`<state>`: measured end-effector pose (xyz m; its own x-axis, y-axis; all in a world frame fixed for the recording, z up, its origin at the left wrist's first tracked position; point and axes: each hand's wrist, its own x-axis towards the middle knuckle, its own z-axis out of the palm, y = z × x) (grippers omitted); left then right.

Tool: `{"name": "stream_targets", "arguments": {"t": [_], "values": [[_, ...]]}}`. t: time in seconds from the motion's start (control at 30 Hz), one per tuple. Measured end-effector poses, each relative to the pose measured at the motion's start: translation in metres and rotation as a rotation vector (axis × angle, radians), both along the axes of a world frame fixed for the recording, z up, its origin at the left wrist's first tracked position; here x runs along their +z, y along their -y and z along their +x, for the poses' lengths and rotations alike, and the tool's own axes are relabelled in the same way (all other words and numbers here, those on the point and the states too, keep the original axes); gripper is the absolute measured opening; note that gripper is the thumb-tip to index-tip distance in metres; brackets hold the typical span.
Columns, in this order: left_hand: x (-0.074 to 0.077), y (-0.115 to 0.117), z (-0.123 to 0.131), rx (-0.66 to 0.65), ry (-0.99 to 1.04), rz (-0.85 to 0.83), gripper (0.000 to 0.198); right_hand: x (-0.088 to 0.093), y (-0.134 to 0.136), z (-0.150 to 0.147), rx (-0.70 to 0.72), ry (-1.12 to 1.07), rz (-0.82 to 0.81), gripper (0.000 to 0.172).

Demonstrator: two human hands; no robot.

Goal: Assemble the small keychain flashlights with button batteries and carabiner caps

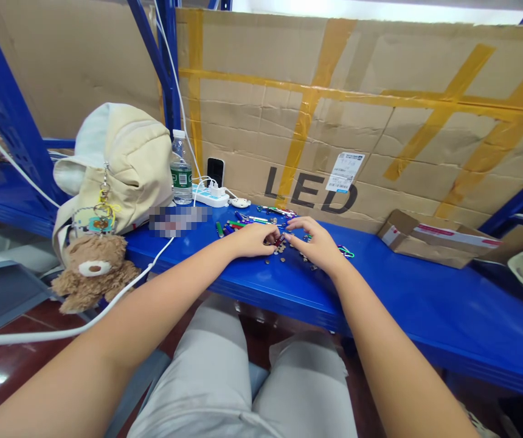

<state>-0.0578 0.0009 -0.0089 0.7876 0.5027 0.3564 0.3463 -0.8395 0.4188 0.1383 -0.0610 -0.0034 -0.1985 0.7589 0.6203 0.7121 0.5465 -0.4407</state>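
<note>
Leaning over the blue metal shelf, you have both hands down in a scatter of small parts near its back edge. Your left hand lies knuckles up with the fingers curled under. Your right hand faces it in the same bent pose, and the tips of the two nearly meet. Between those tips sits a small dark-red piece. Both hands are at it, but I cannot tell which one grips it or how tightly either is closed (the fingers cover most of it).

Just below the piece, tiny round metal bits lie loose on the shelf. Behind your left hand is a spread of short coloured tubes in green, purple and blue, and a green-and-purple clip lies just beside your right wrist.

Further left, well apart from your hands, a clear plastic water bottle with a green label stands upright by a white power strip. Beside them a cream fabric backpack slumps with a brown teddy bear hanging below it. To your right lies a flat cardboard box with red tape, against the taped cardboard sheet marked LED.
</note>
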Motion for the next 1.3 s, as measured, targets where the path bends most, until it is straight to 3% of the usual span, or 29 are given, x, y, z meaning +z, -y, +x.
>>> {"name": "stream_targets", "arguments": {"t": [0.13,0.3,0.43,0.67,1.0,1.3], "values": [[0.001,-0.001,0.000,0.097,0.038,0.019,0.018,-0.001,0.000,0.000,-0.026,0.036,0.001,0.014],[0.002,-0.003,0.000,0.217,0.084,0.037,0.018,-0.009,0.000,-0.001,0.006,0.288,-0.129,0.015],[0.001,-0.004,-0.001,0.212,0.084,0.041,0.018,-0.012,0.000,-0.001,0.012,0.409,-0.201,0.019],[0.000,-0.004,-0.001,0.212,0.083,0.048,0.019,-0.007,0.002,0.001,-0.063,0.346,-0.215,0.011],[0.002,-0.002,-0.001,0.213,0.054,0.072,0.019,-0.009,-0.003,0.007,0.011,0.379,-0.301,0.013],[0.001,-0.002,0.000,0.178,0.022,0.091,0.020,-0.007,-0.005,0.006,-0.013,0.443,-0.351,0.011]]}}
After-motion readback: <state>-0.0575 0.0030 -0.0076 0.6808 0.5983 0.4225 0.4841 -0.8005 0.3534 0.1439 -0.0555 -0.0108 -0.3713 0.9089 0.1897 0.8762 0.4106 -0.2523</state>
